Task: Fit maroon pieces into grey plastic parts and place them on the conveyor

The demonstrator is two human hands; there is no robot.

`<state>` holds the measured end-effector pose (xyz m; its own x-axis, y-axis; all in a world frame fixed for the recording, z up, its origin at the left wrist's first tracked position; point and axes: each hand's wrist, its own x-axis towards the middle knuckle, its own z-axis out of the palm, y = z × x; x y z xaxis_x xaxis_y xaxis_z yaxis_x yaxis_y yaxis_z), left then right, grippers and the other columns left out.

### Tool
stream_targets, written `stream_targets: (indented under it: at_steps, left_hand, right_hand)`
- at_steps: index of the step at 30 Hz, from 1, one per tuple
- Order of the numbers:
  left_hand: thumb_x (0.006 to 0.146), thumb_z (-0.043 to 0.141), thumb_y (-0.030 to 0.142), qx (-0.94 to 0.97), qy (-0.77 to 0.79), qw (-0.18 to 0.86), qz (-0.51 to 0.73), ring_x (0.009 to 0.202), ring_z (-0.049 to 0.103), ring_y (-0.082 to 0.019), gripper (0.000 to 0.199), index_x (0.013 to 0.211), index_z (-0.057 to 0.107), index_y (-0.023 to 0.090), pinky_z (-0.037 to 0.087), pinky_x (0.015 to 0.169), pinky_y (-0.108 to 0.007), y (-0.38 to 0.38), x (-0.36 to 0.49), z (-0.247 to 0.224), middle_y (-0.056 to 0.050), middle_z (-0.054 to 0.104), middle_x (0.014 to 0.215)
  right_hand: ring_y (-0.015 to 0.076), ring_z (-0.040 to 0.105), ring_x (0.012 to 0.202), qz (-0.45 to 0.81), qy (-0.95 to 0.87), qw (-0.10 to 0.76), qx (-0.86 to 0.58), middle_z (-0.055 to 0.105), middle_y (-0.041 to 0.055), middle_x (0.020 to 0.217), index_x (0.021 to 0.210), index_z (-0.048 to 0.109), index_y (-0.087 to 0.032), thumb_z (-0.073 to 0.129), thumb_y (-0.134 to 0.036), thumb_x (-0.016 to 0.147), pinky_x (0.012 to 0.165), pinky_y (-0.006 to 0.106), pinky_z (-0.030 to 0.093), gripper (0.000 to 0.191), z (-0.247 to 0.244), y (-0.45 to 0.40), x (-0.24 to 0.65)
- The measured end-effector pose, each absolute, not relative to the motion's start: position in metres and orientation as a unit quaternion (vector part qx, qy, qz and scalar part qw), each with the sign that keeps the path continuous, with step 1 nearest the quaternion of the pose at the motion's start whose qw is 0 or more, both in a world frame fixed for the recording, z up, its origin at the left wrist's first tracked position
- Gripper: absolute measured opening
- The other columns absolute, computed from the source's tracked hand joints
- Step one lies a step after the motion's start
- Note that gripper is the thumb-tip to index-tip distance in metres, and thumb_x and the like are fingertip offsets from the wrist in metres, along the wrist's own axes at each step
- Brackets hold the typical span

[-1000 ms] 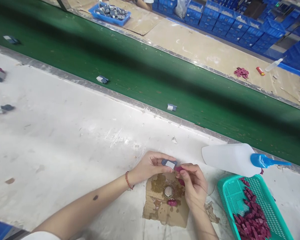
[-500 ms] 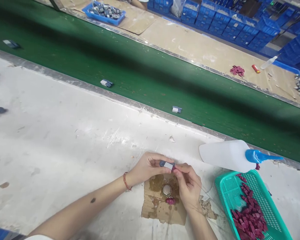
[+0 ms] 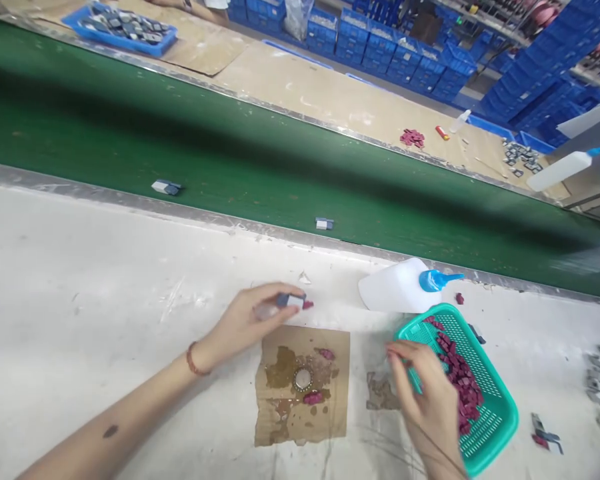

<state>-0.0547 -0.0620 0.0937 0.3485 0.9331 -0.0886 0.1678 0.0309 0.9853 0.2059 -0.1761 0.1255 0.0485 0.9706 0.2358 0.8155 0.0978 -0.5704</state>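
Note:
My left hand (image 3: 247,320) grips a small grey-and-white plastic part (image 3: 294,301) between thumb and fingers, and a dark red tip sticks out at its right end. My right hand (image 3: 427,390) is off to the right, partly over the near left side of a green basket (image 3: 500,407). Its thumb and forefinger are pinched together; what they hold, if anything, is too small to tell. Between and below the hands lies a stained cardboard piece (image 3: 330,420). On it are a metal bottle cap (image 3: 303,379) and two red pieces, one (image 3: 313,398) beside the cap.
Red pieces (image 3: 463,380) fill part of the basket. A white squeeze bottle (image 3: 395,290) with a blue nozzle lies behind it. Beyond the table edge runs a green conveyor belt (image 3: 240,167) carrying similar grey parts (image 3: 166,187). A blue tray (image 3: 150,48) stands on the far bench.
My right hand has let go of the grey-and-white part and moved right to the basket. My left hand keeps the part, now left of where both hands met. The view has swung right.

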Motion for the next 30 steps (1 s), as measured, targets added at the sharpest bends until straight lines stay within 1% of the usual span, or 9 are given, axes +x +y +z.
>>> stream_targets:
  at_steps: [2,5,7,10,16,18,21,25,30]
  left_hand:
    - [0.079,0.067,0.037,0.631,0.482,0.493,0.355,0.089,0.066,-0.023,0.023,0.096,0.068,0.022,0.053,0.081,-0.032,-0.037,-0.058,0.094,-0.007,0.073,0.096]
    - [0.081,0.062,0.035,0.663,0.536,0.385,0.353,0.095,0.064,-0.025,0.028,0.105,0.060,0.021,0.050,0.084,-0.035,0.008,-0.056,0.085,-0.007,0.070,0.103]
    - [0.083,0.056,0.031,0.691,0.551,0.325,0.336,0.095,0.062,-0.026,0.026,0.106,0.059,0.019,0.049,0.087,-0.038,0.035,-0.049,0.076,-0.009,0.068,0.105]
    - [0.086,0.050,0.027,0.734,0.546,0.256,0.312,0.099,0.058,-0.028,0.022,0.101,0.062,0.017,0.047,0.091,-0.042,0.064,-0.035,0.064,-0.011,0.068,0.101]
    - [0.088,0.048,0.026,0.810,0.482,0.147,0.299,0.126,0.041,-0.034,0.035,0.117,0.061,0.011,0.033,0.108,-0.048,0.070,-0.001,0.057,-0.017,0.058,0.128]
    - [0.088,0.051,0.027,0.842,0.435,0.171,0.270,0.128,0.038,-0.034,0.039,0.123,0.058,0.011,0.030,0.110,-0.050,0.066,0.012,0.058,-0.017,0.056,0.131]
    - [0.088,0.052,0.024,0.856,0.394,0.229,0.243,0.122,0.043,-0.033,0.042,0.128,0.055,0.012,0.031,0.107,-0.049,0.066,0.032,0.059,-0.016,0.058,0.128]
    - [0.087,0.048,0.016,0.833,0.404,0.275,0.259,0.111,0.050,-0.032,0.029,0.112,0.062,0.013,0.034,0.101,-0.049,0.073,0.054,0.061,-0.016,0.062,0.113]
    - [0.087,0.048,0.018,0.774,0.413,0.361,0.318,0.103,0.052,-0.028,0.015,0.091,0.062,0.016,0.037,0.100,-0.045,0.062,0.059,0.070,-0.012,0.062,0.097]
  right_hand:
    - [0.0276,0.065,0.086,0.087,-0.668,0.216,-0.706,0.071,0.0067,0.091,0.092,0.068,-0.027,0.052,-0.037,0.093,0.074,0.040,0.051,0.019,0.129,-0.194,0.245]
    - [0.0282,0.062,0.077,0.064,-0.653,0.112,-0.746,0.070,0.0067,0.085,0.080,0.070,-0.027,0.052,-0.041,0.088,0.067,0.041,0.050,0.024,0.120,-0.218,0.289]
    - [0.0278,0.062,0.076,0.085,-0.652,0.073,-0.750,0.069,0.0067,0.084,0.079,0.071,-0.028,0.053,-0.037,0.085,0.066,0.041,0.051,0.021,0.109,-0.228,0.303]
    - [0.0279,0.062,0.077,0.098,-0.656,0.066,-0.746,0.068,0.0071,0.081,0.078,0.071,-0.027,0.053,-0.032,0.083,0.068,0.041,0.052,0.020,0.096,-0.235,0.307]
    - [0.0285,0.063,0.074,0.082,-0.652,0.101,-0.747,0.067,0.0076,0.080,0.073,0.068,-0.026,0.050,-0.038,0.086,0.064,0.042,0.052,0.025,0.095,-0.229,0.301]
    - [0.0292,0.065,0.076,0.094,-0.643,0.134,-0.748,0.069,0.0073,0.082,0.076,0.067,-0.027,0.051,-0.042,0.087,0.067,0.043,0.053,0.025,0.101,-0.225,0.297]
    - [0.0275,0.069,0.074,0.150,-0.586,0.226,-0.764,0.071,0.0062,0.080,0.085,0.067,-0.026,0.053,-0.045,0.088,0.064,0.039,0.056,0.024,0.112,-0.219,0.284]
    - [0.0230,0.068,0.064,0.248,-0.497,0.356,-0.751,0.070,0.0050,0.070,0.088,0.069,-0.024,0.059,-0.048,0.087,0.055,0.030,0.056,0.026,0.124,-0.210,0.256]
    - [0.0198,0.066,0.055,0.327,-0.449,0.455,-0.696,0.070,0.0048,0.065,0.082,0.073,-0.020,0.074,-0.045,0.077,0.051,0.028,0.055,0.026,0.125,-0.195,0.220]
